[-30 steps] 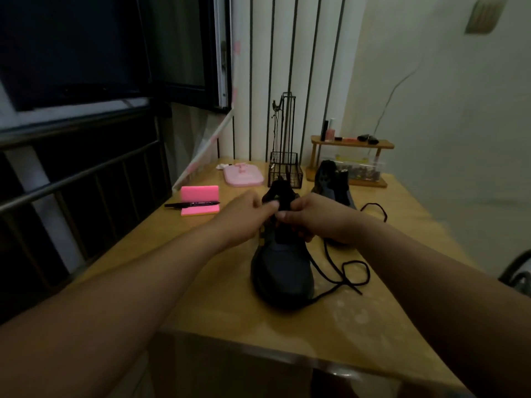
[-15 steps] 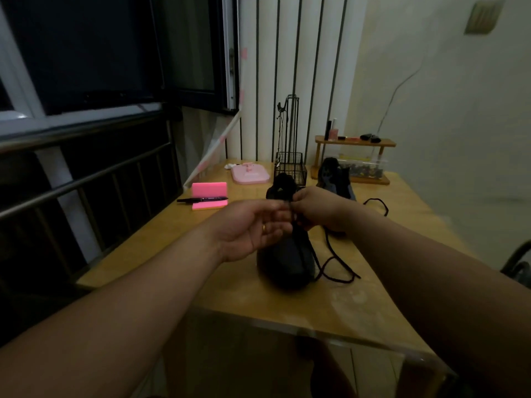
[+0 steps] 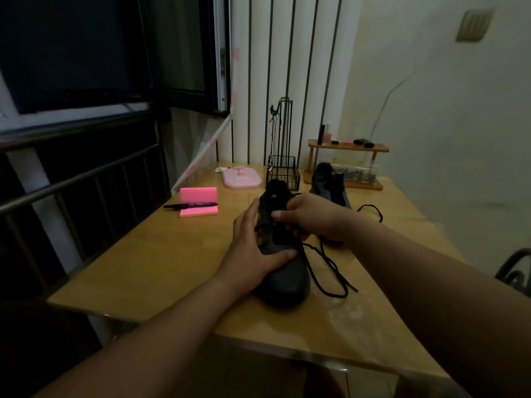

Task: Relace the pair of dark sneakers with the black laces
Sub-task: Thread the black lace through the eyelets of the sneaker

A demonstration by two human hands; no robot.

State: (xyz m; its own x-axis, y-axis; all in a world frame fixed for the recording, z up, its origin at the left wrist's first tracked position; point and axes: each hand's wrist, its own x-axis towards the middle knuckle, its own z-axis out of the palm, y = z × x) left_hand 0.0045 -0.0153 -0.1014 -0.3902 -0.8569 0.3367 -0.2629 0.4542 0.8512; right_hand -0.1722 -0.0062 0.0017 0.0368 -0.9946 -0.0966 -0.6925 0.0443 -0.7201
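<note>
A dark sneaker (image 3: 287, 278) stands toe toward me in the middle of the wooden table (image 3: 161, 259). My left hand (image 3: 250, 248) rests flat against its left side, fingers straight, thumb lying across the toe area. My right hand (image 3: 310, 218) is curled over the eyelet area near the tongue and pinches the black lace (image 3: 330, 271), whose loose ends trail onto the table at the shoe's right. The second dark sneaker (image 3: 327, 182) stands behind my right hand, partly hidden, with another black lace (image 3: 373, 211) looping beside it.
A pink sticky-note block (image 3: 198, 201) with a black marker (image 3: 191, 205) lies at the left. Behind the shoes stand a pink tray (image 3: 242, 179), a black wire basket (image 3: 283, 172) and a small wooden shelf (image 3: 347, 147) with bottles. A dark chair edge (image 3: 514, 268) shows at the right.
My left hand let go of the lace, opened and dropped flat against the shoe's left side. My right hand stays curled at the eyelets, and the view moved closer.
</note>
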